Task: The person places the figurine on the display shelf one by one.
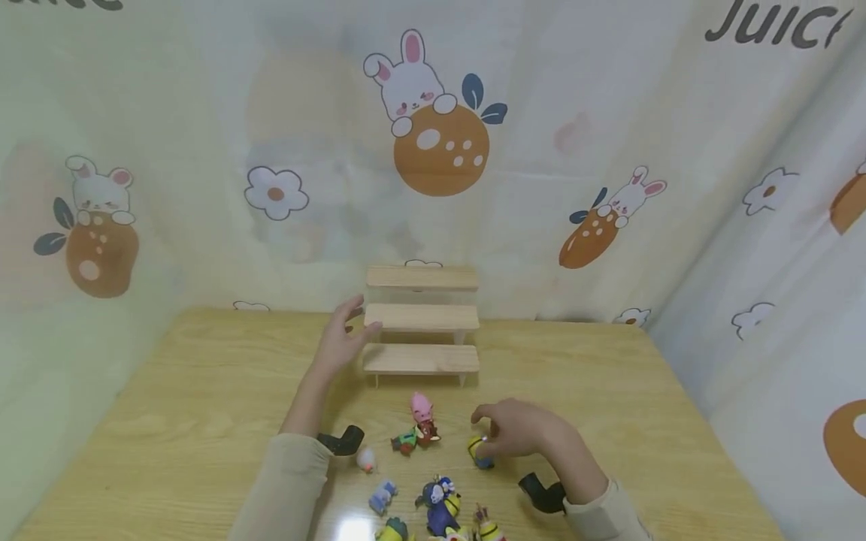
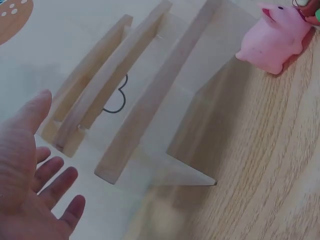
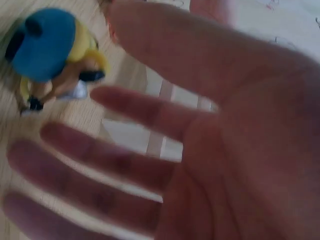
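At the left end of a three-step wooden display stand, my left hand is held with fingers spread beside the middle step. The left wrist view shows that hand holding nothing, its fingertips close to the step ends. My right hand hovers over a yellow-and-blue minion figure right of the stand's front. In the right wrist view the fingers are apart and the minion figure lies on the table beyond them. A pink pig figure sits before the stand, touching a red-brown figure.
A green figure, a small white figure and a blue-grey one lie on the wooden table. Several more figures, including a dark blue one, cluster at the front edge. A printed curtain hangs behind the stand.
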`<action>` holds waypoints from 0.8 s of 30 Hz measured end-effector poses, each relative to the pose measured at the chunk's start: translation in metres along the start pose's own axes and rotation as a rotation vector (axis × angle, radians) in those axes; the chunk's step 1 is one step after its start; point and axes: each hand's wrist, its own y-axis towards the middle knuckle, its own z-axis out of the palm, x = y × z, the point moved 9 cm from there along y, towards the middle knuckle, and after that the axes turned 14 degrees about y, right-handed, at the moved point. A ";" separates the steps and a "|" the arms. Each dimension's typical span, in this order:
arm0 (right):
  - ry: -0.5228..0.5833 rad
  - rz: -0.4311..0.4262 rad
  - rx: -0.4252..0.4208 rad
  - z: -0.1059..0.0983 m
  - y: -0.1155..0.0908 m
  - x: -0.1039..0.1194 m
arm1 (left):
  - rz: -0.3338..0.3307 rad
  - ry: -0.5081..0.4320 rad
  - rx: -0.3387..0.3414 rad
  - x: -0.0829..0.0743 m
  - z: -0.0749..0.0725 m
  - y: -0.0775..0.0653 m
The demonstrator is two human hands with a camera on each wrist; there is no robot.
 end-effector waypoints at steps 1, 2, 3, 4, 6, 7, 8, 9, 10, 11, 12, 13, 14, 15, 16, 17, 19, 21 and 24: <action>0.026 -0.005 0.027 0.002 -0.001 -0.002 | 0.001 -0.001 0.005 0.001 0.001 0.000; 0.059 -0.005 0.054 0.004 -0.002 -0.004 | 0.004 -0.007 0.009 0.001 0.002 0.000; 0.088 -0.003 0.076 0.004 -0.002 -0.006 | 0.006 -0.012 0.013 0.001 0.003 0.001; 0.108 0.000 0.095 0.004 -0.002 -0.007 | 0.010 -0.015 0.016 0.001 0.004 0.002; 0.144 0.004 0.127 0.004 -0.002 -0.010 | 0.012 -0.022 0.023 0.001 0.005 0.002; 0.159 0.004 0.139 0.004 -0.001 -0.010 | 0.013 -0.022 0.025 0.001 0.005 0.002; 0.159 -0.004 0.149 0.004 0.000 -0.011 | 0.012 -0.023 0.024 0.002 0.004 0.002; 0.156 -0.014 0.156 0.004 0.001 -0.011 | 0.011 -0.023 0.027 0.002 0.004 0.002; 0.156 -0.024 0.165 0.006 0.002 -0.011 | 0.010 -0.025 0.032 0.003 0.005 0.002; 0.157 -0.033 0.171 0.007 0.003 -0.011 | 0.011 -0.027 0.039 0.004 0.006 0.002; 0.158 -0.040 0.175 0.009 0.004 -0.013 | 0.013 -0.032 0.047 0.005 0.007 0.002; 0.154 -0.047 0.174 0.010 0.006 -0.014 | 0.020 -0.036 0.056 0.005 0.008 0.002; 0.157 -0.057 0.173 0.012 0.007 -0.014 | 0.017 -0.043 0.060 0.007 0.009 0.002; 0.162 -0.062 0.171 0.013 0.008 -0.015 | 0.016 -0.049 0.062 0.009 0.010 0.002; 0.169 -0.069 0.169 0.014 0.010 -0.015 | 0.015 -0.056 0.061 0.011 0.011 0.002; 0.169 -0.076 0.162 0.015 0.012 -0.016 | 0.015 -0.060 0.056 0.013 0.011 0.002; 0.184 -0.090 0.150 0.016 0.015 -0.017 | 0.014 -0.061 0.047 0.017 0.011 0.002; 0.196 -0.097 0.133 0.016 0.018 -0.017 | 0.012 -0.061 0.038 0.022 0.011 0.002; 0.201 -0.097 0.086 0.015 0.023 -0.020 | 0.014 -0.050 0.036 0.026 0.010 0.001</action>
